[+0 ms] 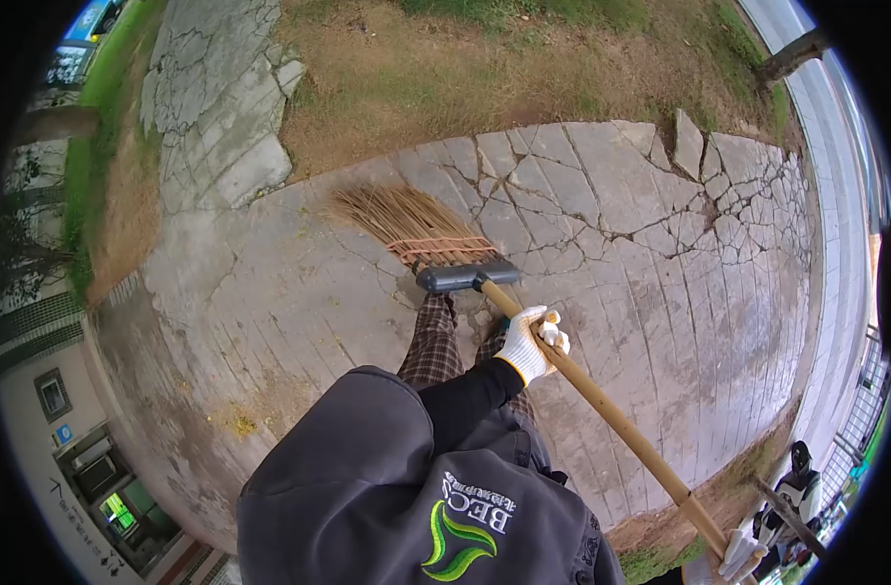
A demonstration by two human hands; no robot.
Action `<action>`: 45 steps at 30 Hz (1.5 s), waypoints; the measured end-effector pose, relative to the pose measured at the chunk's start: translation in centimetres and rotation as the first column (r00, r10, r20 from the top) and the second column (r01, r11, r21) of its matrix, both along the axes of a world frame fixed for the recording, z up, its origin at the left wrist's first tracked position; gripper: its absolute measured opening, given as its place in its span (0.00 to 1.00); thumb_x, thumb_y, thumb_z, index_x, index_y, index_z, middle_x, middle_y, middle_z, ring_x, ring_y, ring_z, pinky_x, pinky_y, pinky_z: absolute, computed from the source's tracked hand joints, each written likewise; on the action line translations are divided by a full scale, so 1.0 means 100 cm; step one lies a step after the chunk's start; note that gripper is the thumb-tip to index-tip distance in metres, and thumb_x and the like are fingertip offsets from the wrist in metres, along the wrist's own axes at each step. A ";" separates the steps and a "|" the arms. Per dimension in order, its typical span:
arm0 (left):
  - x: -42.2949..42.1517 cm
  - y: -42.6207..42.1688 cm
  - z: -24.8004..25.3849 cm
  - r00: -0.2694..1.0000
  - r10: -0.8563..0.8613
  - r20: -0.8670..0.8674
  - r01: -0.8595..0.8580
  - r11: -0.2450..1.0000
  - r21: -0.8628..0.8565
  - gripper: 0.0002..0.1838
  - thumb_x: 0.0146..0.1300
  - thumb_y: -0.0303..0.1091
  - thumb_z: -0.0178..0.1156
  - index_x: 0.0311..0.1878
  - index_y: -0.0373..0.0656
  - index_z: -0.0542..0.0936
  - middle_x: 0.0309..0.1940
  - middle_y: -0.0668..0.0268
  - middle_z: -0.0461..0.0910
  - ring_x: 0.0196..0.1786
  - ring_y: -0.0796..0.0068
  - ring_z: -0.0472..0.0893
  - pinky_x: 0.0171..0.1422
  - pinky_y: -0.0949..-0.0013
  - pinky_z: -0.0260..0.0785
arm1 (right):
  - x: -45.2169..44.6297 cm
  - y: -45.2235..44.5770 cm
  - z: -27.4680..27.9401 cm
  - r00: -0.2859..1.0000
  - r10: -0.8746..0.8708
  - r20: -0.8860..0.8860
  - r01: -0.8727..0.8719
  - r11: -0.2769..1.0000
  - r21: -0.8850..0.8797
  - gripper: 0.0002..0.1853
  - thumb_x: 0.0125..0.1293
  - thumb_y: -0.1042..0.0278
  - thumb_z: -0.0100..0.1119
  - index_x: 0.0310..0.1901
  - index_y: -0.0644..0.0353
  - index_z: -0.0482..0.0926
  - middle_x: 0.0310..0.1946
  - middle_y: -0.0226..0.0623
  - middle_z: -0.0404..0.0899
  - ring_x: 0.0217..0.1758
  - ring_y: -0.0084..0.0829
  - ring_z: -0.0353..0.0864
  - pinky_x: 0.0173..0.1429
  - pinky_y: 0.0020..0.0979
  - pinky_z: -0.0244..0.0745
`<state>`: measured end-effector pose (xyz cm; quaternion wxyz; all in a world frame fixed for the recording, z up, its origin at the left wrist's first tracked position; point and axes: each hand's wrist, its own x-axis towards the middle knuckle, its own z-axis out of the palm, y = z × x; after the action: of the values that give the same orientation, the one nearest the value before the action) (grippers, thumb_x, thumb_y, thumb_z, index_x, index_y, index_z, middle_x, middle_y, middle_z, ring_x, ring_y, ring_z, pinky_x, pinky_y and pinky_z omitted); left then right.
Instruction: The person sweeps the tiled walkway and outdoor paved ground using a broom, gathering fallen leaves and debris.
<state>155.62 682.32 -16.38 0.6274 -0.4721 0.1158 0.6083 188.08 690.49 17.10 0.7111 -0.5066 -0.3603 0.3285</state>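
Note:
A broom with straw bristles (431, 219) and a dark head (465, 277) is over the cracked pavement, with its bristles towards the upper left. Its long wooden handle (621, 424) runs down to the lower right. My left hand (533, 343), in a white knitted glove, is wrapped round the handle a little below the broom head. At the far end of the handle, near the lower right edge, my right hand (742, 558), also gloved, grips the shaft. The bristles look slightly blurred.
Cracked concrete (299, 283) surrounds my feet, with a raised broken slab (688, 146) near dry grass (445, 83). Yellow bits (239, 421) lie at the lower left. A building (85, 429) stands left; a tree trunk (792, 57) and scooter (794, 492) are right.

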 end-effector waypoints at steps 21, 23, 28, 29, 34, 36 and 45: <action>-0.252 -0.067 0.058 0.837 0.527 -0.149 -0.489 0.842 0.230 0.11 0.59 0.40 0.59 0.31 0.41 0.75 0.13 0.74 0.68 0.22 0.73 0.74 0.34 0.66 0.71 | -0.180 0.077 0.035 0.319 0.923 -0.216 -0.915 0.360 0.185 0.05 0.69 0.67 0.50 0.38 0.58 0.71 0.12 0.26 0.62 0.17 0.18 0.62 0.29 0.15 0.63; -0.288 -0.070 0.081 0.803 0.579 -0.141 -0.529 0.802 0.277 0.11 0.61 0.40 0.59 0.32 0.41 0.75 0.14 0.74 0.69 0.23 0.74 0.74 0.34 0.67 0.71 | -0.195 0.074 0.039 0.600 0.795 -0.093 -0.765 0.603 0.225 0.05 0.68 0.67 0.50 0.36 0.58 0.70 0.17 0.26 0.64 0.20 0.19 0.64 0.46 0.25 0.65; -0.413 -0.127 0.007 0.619 0.737 -0.272 -0.603 0.668 0.437 0.14 0.62 0.43 0.60 0.37 0.40 0.77 0.19 0.73 0.75 0.25 0.76 0.78 0.33 0.69 0.71 | -0.372 -0.011 -0.009 0.285 0.959 0.006 -0.901 0.266 0.344 0.06 0.68 0.69 0.49 0.36 0.62 0.68 0.06 0.20 0.63 0.10 0.14 0.58 0.26 0.18 0.56; -0.426 -0.151 -0.026 0.581 0.763 -0.283 -0.621 0.640 0.452 0.14 0.63 0.43 0.59 0.37 0.40 0.77 0.20 0.73 0.76 0.26 0.76 0.78 0.33 0.69 0.71 | -0.424 -0.042 -0.024 0.074 0.997 0.014 -0.942 0.065 0.328 0.06 0.68 0.70 0.49 0.37 0.64 0.67 0.03 0.18 0.62 0.06 0.14 0.56 0.18 0.16 0.54; -0.346 -0.240 -0.077 0.613 0.753 -0.239 -0.726 0.656 0.205 0.16 0.62 0.44 0.57 0.33 0.38 0.78 0.16 0.72 0.73 0.20 0.78 0.75 0.29 0.72 0.71 | -0.453 -0.057 -0.029 -0.410 0.910 -0.065 -0.866 -0.366 0.342 0.10 0.65 0.78 0.45 0.27 0.58 0.58 0.03 0.22 0.52 0.02 0.22 0.50 0.12 0.27 0.45; -0.331 -0.235 -0.028 0.647 0.729 -0.223 -0.712 0.682 0.167 0.16 0.62 0.44 0.57 0.34 0.38 0.79 0.16 0.70 0.74 0.20 0.77 0.75 0.29 0.70 0.71 | -0.400 -0.038 -0.013 -0.204 0.969 -0.143 -0.931 -0.146 0.335 0.12 0.66 0.77 0.44 0.24 0.56 0.59 0.03 0.22 0.57 0.02 0.18 0.53 0.11 0.20 0.50; -0.448 -0.216 0.028 0.604 0.757 -0.250 -0.572 0.630 0.525 0.16 0.60 0.38 0.63 0.42 0.34 0.76 0.21 0.71 0.76 0.29 0.76 0.77 0.39 0.70 0.72 | -0.402 -0.050 -0.025 -0.198 0.980 -0.016 -0.896 -0.175 0.408 0.09 0.65 0.75 0.49 0.26 0.57 0.72 0.07 0.24 0.67 0.07 0.17 0.64 0.17 0.20 0.63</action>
<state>110.83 660.77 -13.57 0.3838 -0.1903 -0.0558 0.9019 147.90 685.53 14.56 0.3166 0.1024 -0.5295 0.7803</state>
